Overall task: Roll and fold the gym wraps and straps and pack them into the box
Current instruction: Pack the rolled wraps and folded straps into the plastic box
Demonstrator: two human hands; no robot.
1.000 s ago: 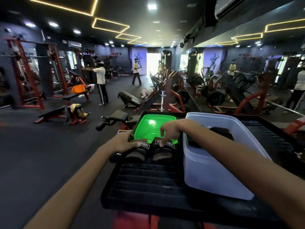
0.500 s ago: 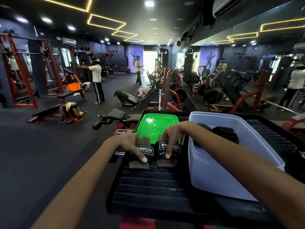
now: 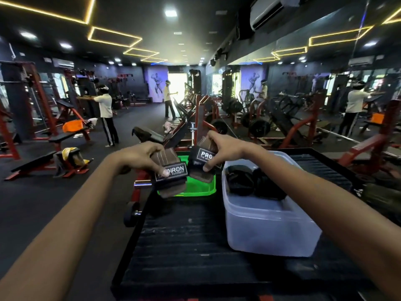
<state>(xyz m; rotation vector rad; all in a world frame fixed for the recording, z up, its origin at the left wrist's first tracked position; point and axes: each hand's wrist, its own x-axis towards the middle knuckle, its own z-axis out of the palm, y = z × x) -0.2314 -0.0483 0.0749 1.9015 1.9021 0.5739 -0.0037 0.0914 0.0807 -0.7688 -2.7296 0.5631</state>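
While L hand pinches one brown lifting grip, R hand pinches another, both above green lid; translucent box at 3 o'clock.

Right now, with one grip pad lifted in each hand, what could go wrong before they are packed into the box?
1. The left hand pinches the left grip pad and the right hand the right grip pad, both in the air above the green tray. A loose pinch could drop one beside the black platform.
2. The clear box already holds black wraps, so space may be tight.
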